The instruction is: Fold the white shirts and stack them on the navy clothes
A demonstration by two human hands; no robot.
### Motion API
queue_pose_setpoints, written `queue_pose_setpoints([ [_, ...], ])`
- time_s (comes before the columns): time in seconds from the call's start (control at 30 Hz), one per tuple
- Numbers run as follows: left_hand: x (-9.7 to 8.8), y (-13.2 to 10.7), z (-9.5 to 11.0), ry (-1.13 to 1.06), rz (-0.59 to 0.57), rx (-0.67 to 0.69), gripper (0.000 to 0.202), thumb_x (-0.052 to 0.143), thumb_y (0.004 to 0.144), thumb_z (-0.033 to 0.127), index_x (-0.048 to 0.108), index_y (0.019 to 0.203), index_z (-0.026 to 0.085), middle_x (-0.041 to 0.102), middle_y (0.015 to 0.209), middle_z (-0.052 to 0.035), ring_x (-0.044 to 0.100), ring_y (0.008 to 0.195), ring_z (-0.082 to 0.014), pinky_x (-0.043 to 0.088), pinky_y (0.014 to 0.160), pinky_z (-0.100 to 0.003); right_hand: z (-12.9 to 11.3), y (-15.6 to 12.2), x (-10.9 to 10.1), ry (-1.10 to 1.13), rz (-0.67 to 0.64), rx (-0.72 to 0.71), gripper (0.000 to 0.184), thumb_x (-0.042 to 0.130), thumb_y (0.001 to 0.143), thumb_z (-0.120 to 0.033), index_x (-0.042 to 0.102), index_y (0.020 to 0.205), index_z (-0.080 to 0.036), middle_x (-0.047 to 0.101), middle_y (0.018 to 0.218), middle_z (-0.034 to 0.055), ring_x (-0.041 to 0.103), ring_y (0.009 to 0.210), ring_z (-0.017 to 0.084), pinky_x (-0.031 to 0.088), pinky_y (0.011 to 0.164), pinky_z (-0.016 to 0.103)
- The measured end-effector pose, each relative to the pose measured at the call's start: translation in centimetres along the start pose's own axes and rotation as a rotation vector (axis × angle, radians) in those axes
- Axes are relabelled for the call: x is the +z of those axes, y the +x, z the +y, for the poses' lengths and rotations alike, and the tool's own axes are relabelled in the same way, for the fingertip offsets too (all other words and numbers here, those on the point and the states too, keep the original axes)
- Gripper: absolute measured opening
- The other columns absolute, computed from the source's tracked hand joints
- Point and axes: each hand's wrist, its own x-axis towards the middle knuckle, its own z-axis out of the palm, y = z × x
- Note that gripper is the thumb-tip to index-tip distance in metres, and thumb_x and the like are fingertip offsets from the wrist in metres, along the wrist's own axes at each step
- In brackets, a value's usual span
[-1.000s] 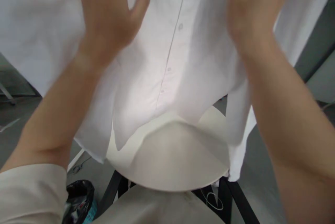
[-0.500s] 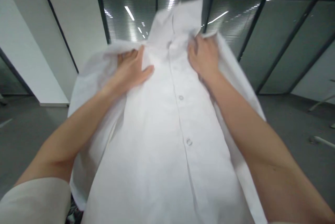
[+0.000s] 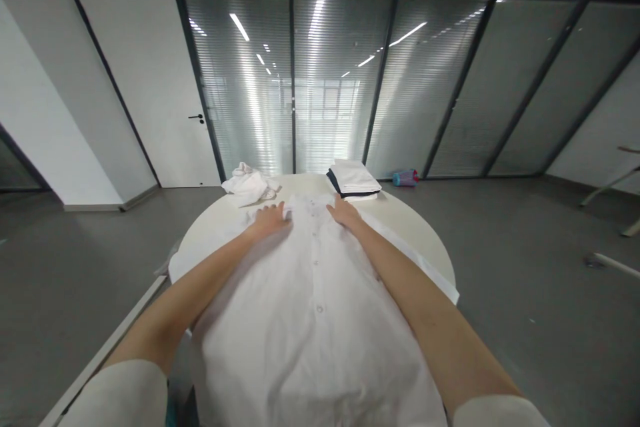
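And here you are, both arms stretched straight out over the round table (image 3: 425, 227), with the white shirt (image 3: 320, 347) lying front side up beneath them. Your left hand (image 3: 271, 217) is at one shoulder, just beside the collar (image 3: 311, 203); your right hand (image 3: 345, 211) is at the other shoulder. Fingers look bent on the cloth on both sides, but whether they pinch it or only press on it, I cannot tell from here.

The row of buttons (image 3: 319, 309) comes straight down the middle towards you, nicely lined up! One sleeve (image 3: 430, 275) slants out to your right and pokes past the table's edge, and the lower part of the shirt spills towards you and out of sight at the bottom.

This reads as the laying-out step: collar end far, hem end near. The next move, I'd judge, calls for light, flat palms drawing the creases outwards, shoulders kept level, and those loose sides brought in line.

Mind the far edge: a crumpled white cloth (image 3: 249, 186) sits just beyond your left hand, and a folded stack (image 3: 354, 177) just beyond your right, so there's little room to push forward.
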Motion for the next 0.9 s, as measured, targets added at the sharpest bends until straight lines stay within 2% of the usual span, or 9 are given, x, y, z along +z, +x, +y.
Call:
queue_pose_setpoints([
  [0.1, 0.9, 1.2, 1.3, -0.002, 0.0, 0.109, 0.051, 0.048, 0.096, 0.045, 0.054, 0.139, 0.018, 0.051, 0.149, -0.0183, 0.045, 0.139, -0.0345, 0.033, 0.112, -0.047, -0.2, -0.9, 0.6, -0.031, -0.018, -0.017, 0.034, 0.061, 0.098, -0.037, 0.061, 0.127, -0.019, 0.061, 0.13, 0.0097, 0.063, 0.108, 0.023, 0.056, 0.091, 0.044],
  [0.17, 2.0, 1.8, 2.5, -0.012, -0.03, 0.155, 0.056, 0.045, 0.097, 0.054, 0.05, 0.144, 0.023, 0.042, 0.157, -0.013, 0.037, 0.145, -0.0327, 0.03, 0.116, -0.045, -0.3, -2.0, 0.8, -0.05, -0.039, -0.042, 0.035, 0.061, 0.098, -0.037, 0.06, 0.128, -0.019, 0.061, 0.129, 0.0097, 0.063, 0.108, 0.023, 0.056, 0.091, 0.044],
  [0.23, 3.4, 2.1, 3.3, -0.016, -0.073, 0.15, 0.067, 0.039, 0.095, 0.066, 0.046, 0.148, 0.025, 0.038, 0.16, -0.0134, 0.033, 0.147, -0.0391, 0.028, 0.116, -0.054, -0.1, -3.6, 0.7, -0.065, -0.067, -0.066, 0.037, 0.062, 0.098, -0.038, 0.059, 0.129, -0.018, 0.06, 0.13, 0.0099, 0.063, 0.109, 0.024, 0.055, 0.092, 0.046],
  [0.33, 5.0, 2.2, 3.7, -0.009, -0.127, 0.111, 0.081, 0.031, 0.091, 0.078, 0.04, 0.152, 0.025, 0.031, 0.163, -0.0162, 0.025, 0.147, -0.0497, 0.021, 0.113, -0.069, 0.8, -6.7, 0.0, -0.08, -0.127, -0.1, 0.036, 0.059, 0.097, -0.043, 0.064, 0.125, -0.021, 0.061, 0.135, 0.01, 0.059, 0.121, 0.028, 0.048, 0.104, 0.047],
  [0.43, 5.2, 2.4, 2.9, -0.001, -0.149, 0.102, 0.086, 0.028, 0.09, 0.08, 0.033, 0.157, 0.026, 0.022, 0.166, -0.0158, 0.016, 0.149, -0.0511, 0.014, 0.114, -0.071, 2.8, -10.3, -1.3, -0.14, -0.104, -0.069, 0.036, 0.045, 0.102, -0.041, 0.068, 0.122, -0.021, 0.062, 0.137, 0.0114, 0.056, 0.13, 0.03, 0.042, 0.11, 0.042],
  [0.57, 4.1, 2.8, 0.9, -0.003, -0.179, 0.129, 0.082, 0.03, 0.092, 0.076, 0.032, 0.157, 0.026, 0.021, 0.167, -0.0138, 0.015, 0.152, -0.0455, 0.013, 0.117, -0.065, 7.0, -15.2, -3.3, -0.226, 0.01, 0.19, 0.032, 0.043, 0.099, -0.034, 0.066, 0.116, -0.02, 0.068, 0.123, 0.0128, 0.067, 0.109, 0.028, 0.051, 0.093, 0.039],
  [0.7, 2.7, 3.2, 0.3, -0.02, -0.159, 0.181, 0.071, 0.039, 0.092, 0.071, 0.051, 0.144, 0.024, 0.038, 0.16, -0.0137, 0.027, 0.149, -0.0392, 0.021, 0.118, -0.059, 11.4, -20.5, -4.1, -0.172, -0.057, 0.53, 0.032, 0.05, 0.094, -0.047, 0.066, 0.092, -0.02, 0.073, 0.096, 0.0107, 0.069, 0.09, 0.029, 0.054, 0.082, 0.042],
  [0.8, 2.3, 3.3, 2.1, -0.04, -0.088, 0.207, 0.059, 0.044, 0.095, 0.06, 0.056, 0.136, 0.019, 0.046, 0.153, -0.0158, 0.036, 0.144, -0.0345, 0.028, 0.117, -0.052, 12.9, -24.4, -3.1, 0.136, -0.057, 0.752, 0.047, 0.049, 0.092, -0.06, 0.068, 0.092, -0.018, 0.073, 0.09, 0.0136, 0.071, 0.079, 0.028, 0.057, 0.072, 0.041],
  [0.9, 2.5, 2.7, 5.4, -0.072, -0.041, 0.25, 0.06, 0.046, 0.096, 0.055, 0.05, 0.142, 0.017, 0.042, 0.156, -0.0173, 0.035, 0.146, -0.0331, 0.028, 0.118, -0.048, 12.5, -27.7, -1.4, 0.475, 0.029, 0.774, 0.049, 0.05, 0.091, -0.065, 0.07, 0.109, -0.024, 0.073, 0.106, 0.0143, 0.072, 0.085, 0.028, 0.059, 0.068, 0.04],
])
